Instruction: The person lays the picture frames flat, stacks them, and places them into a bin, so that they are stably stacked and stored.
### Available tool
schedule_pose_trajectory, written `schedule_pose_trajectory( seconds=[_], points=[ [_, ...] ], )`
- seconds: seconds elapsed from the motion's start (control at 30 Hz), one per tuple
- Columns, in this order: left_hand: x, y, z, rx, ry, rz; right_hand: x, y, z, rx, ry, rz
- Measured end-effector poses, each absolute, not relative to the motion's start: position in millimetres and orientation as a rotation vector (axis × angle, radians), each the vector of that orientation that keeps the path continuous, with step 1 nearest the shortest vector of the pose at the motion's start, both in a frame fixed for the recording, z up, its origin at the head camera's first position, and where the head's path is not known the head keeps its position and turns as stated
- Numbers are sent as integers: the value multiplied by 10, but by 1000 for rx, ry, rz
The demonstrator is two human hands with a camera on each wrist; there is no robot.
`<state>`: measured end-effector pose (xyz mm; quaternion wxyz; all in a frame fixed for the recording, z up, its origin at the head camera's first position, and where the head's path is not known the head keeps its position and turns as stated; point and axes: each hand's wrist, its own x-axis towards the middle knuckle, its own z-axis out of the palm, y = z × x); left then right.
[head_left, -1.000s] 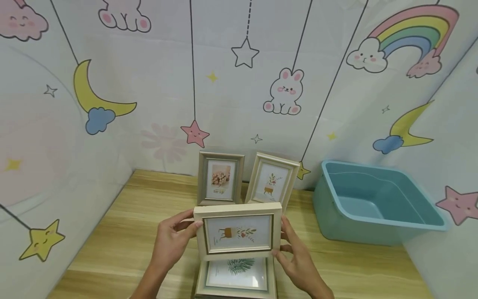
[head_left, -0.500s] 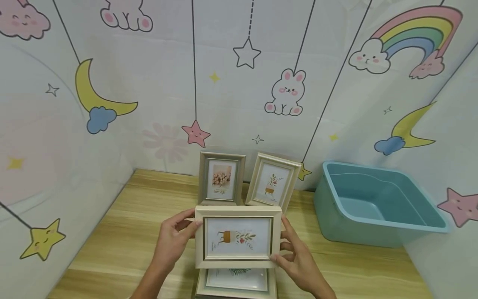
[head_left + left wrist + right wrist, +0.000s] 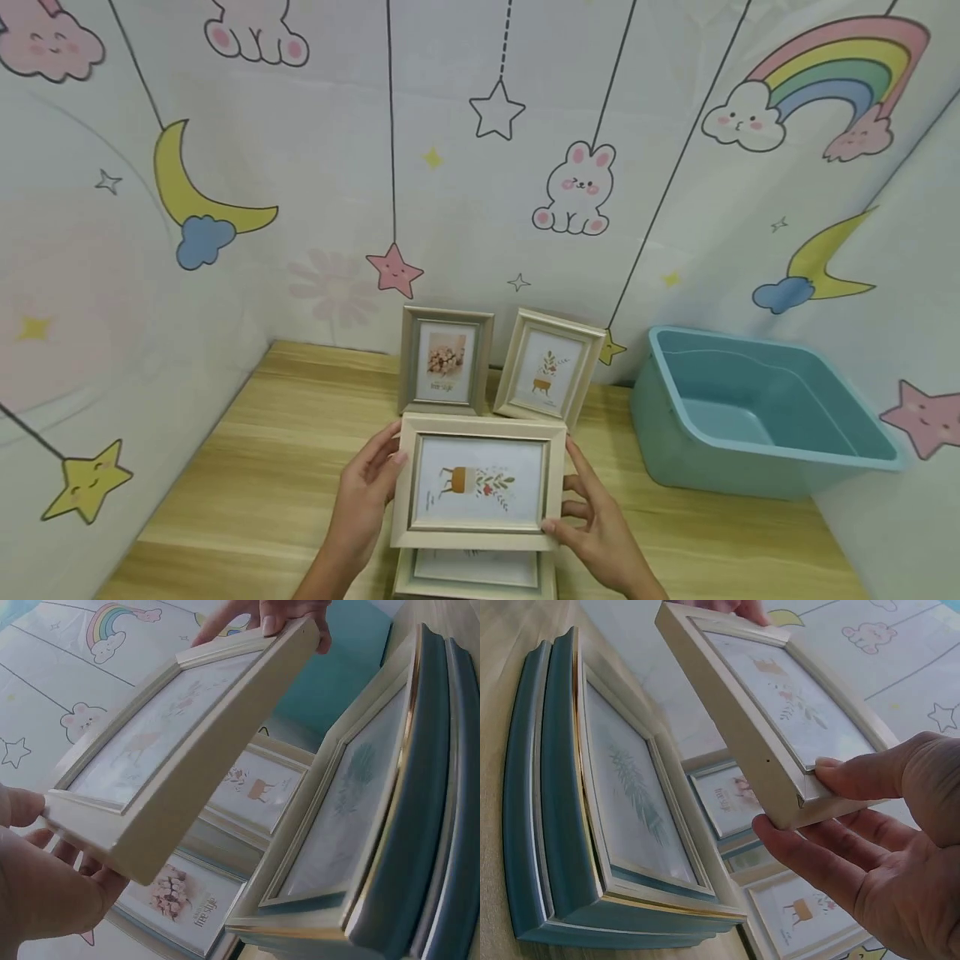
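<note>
Between both hands is a cream picture frame (image 3: 517, 467) with a potted-plant print, turned sideways. My left hand (image 3: 363, 500) grips its left end, thumb on the front and fingers behind. The right hand (image 3: 603, 533) pinches the opposite end, its thumb on the lower right corner of the border, as the right wrist view shows. Just below the held frame lies another picture frame (image 3: 641, 787) with a green leaf print, face up on top of a stack with blue-green sides. In the head view the held frame covers much of this stack.
Two picture frames stand upright at the back: a brownish one (image 3: 446, 358) with a flower photo and a cream one (image 3: 550, 367) with a plant print. To the right sits a blue-green plastic tub (image 3: 750, 450). The wooden tabletop (image 3: 247, 467) meets cartoon-printed walls (image 3: 465, 200).
The held picture frame has tilted to face more upward, its lower edge now covering more of the stack. My left hand has shifted right; the right hand keeps its hold.
</note>
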<state>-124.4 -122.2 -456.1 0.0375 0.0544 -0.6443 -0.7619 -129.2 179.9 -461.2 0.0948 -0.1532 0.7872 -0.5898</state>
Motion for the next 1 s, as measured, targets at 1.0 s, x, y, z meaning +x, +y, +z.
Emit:
schedule_pose_trajectory(
  seconds=[1.0],
  points=[
    [-1175,-1555,-4954,-621,-2378,-2422,-1226,2022,-4816,-251,1839,-1818]
  ],
)
